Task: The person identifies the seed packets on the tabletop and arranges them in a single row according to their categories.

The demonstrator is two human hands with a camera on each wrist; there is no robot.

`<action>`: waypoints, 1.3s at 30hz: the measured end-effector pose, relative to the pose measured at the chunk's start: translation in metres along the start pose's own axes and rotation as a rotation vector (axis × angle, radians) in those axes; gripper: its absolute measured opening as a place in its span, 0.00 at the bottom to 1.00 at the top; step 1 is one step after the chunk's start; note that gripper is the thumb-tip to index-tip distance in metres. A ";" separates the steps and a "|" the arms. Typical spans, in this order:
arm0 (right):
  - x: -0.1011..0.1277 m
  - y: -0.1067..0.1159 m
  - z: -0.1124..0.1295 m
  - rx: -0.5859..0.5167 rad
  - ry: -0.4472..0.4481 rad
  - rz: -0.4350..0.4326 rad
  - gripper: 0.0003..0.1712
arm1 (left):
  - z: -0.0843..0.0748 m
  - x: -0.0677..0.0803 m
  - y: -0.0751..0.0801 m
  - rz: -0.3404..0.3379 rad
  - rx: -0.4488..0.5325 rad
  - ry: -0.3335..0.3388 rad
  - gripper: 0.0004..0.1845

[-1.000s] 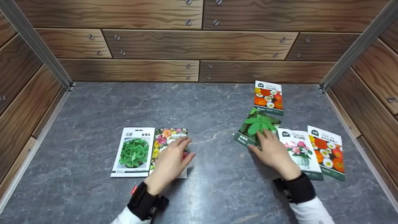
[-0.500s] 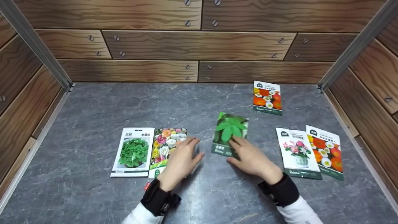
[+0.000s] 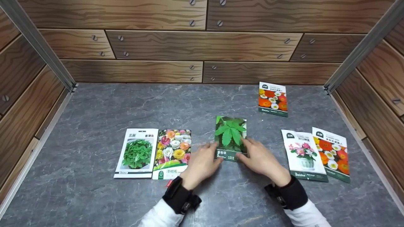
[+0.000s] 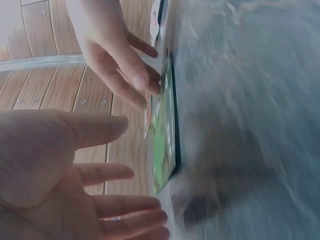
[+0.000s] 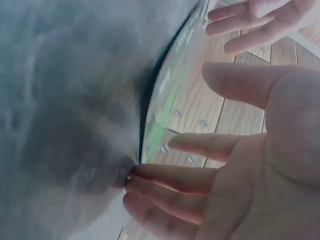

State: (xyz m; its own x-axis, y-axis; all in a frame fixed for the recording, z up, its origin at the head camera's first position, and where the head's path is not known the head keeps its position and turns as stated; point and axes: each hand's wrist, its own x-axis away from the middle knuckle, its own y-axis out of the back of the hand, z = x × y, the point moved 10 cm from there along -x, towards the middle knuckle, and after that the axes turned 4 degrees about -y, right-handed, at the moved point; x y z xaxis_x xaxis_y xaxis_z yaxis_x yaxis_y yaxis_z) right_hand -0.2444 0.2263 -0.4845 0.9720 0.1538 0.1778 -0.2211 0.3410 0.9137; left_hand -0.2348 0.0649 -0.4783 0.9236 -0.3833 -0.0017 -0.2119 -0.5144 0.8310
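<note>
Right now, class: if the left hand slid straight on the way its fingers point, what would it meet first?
The left hand would probably meet the green leaf seed packet first; its fingertips already reach the packet's left edge.

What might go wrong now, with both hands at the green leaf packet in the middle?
The green leaf packet lies flat on the stone-look table; straight fingers of the left hand and right hand may slide it rather than lift it. Pushed leftward, it might bump the mixed-flower packet out of line.
</note>
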 end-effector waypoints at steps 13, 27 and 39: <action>-0.009 0.015 -0.009 -0.622 -0.076 -0.105 0.38 | 0.005 -0.001 -0.005 -0.016 0.091 0.031 0.31; -0.008 0.024 -0.018 -0.872 -0.150 -0.178 0.33 | 0.022 0.002 0.011 -0.122 0.434 0.057 0.30; -0.004 0.016 0.004 -0.925 -0.034 -0.135 0.37 | 0.033 0.015 0.048 -0.302 0.540 0.072 0.26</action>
State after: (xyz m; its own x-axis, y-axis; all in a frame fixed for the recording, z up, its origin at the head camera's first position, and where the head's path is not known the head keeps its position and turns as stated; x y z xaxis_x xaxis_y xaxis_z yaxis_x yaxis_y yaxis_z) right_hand -0.2520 0.2278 -0.4691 0.9926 0.0372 0.1156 -0.0680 0.9589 0.2756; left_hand -0.2416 0.0095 -0.4566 0.9832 -0.1179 -0.1395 -0.0528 -0.9147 0.4006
